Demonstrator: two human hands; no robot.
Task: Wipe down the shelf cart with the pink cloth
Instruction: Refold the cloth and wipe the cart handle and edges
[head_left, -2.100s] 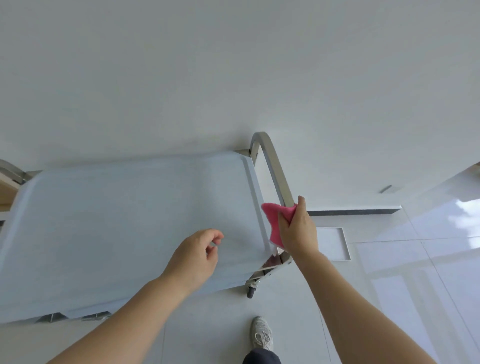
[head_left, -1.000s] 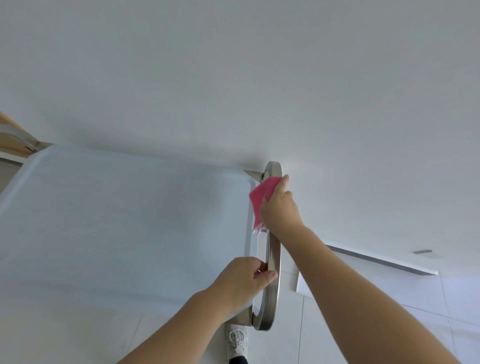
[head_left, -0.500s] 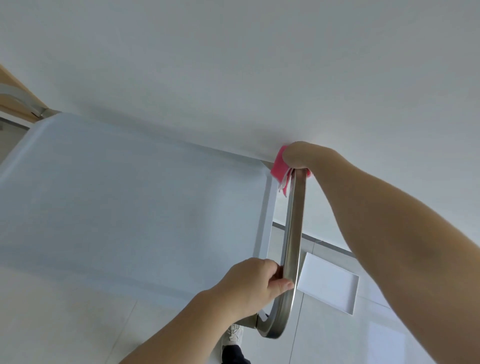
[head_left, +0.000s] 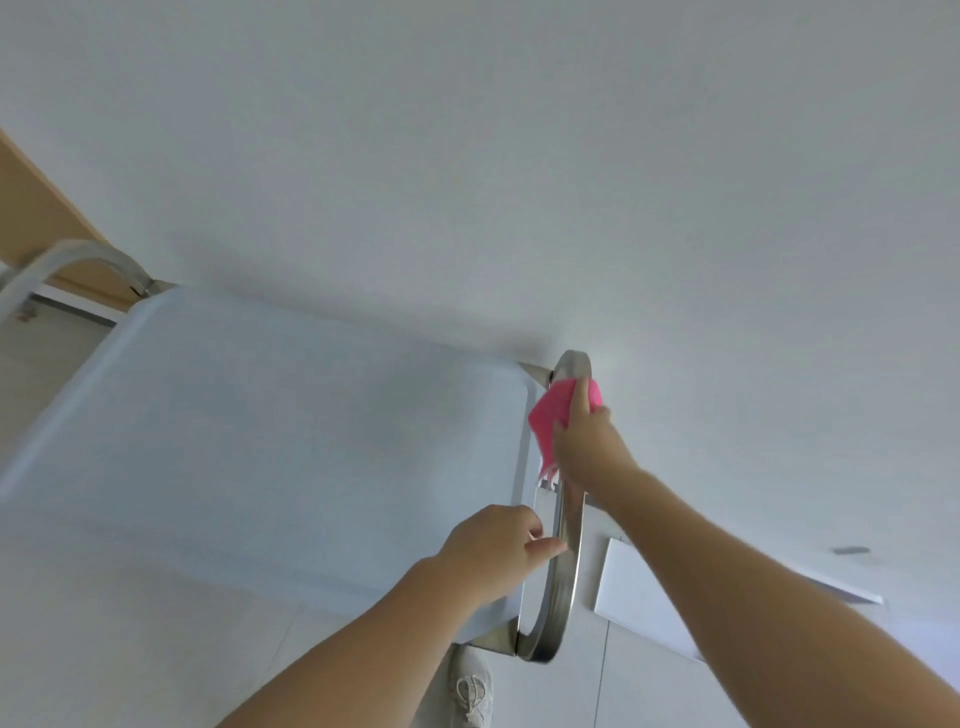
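Half a second ago the right hand was clamped over the far top bend of the handle with the cloth bunched under it; now it sits a little nearer along the bar, and the cloth hangs out to the left of the fingers. The left hand, which then gripped the near part of the bar, has loosened and drawn slightly away from it.

Going left to right: at the far left, one curved brushed-metal handle (head_left: 78, 265) rises at the cart's left end, in front of a strip of tan wood (head_left: 36, 192). Next comes the one pale blue-white flat top of the shelf cart (head_left: 260, 431), standing against a white wall (head_left: 467, 156). Near its right edge the left hand (head_left: 493, 545) hovers with fingers loosely curled, thumb and forefinger pointing toward the bar; I cannot tell whether they touch it. Right of that stands the second curved brushed-metal handle (head_left: 563, 587). The right hand (head_left: 587, 441) grips the one bright pink cloth (head_left: 553, 415) against the far part of this bar, so the cloth lies at the cart's right end, near the wall. One grey-white sneaker (head_left: 472, 686) shows on the pale tiled floor (head_left: 649, 675) below. To the right, one white rectangular panel (head_left: 654, 597) lies set in the floor.
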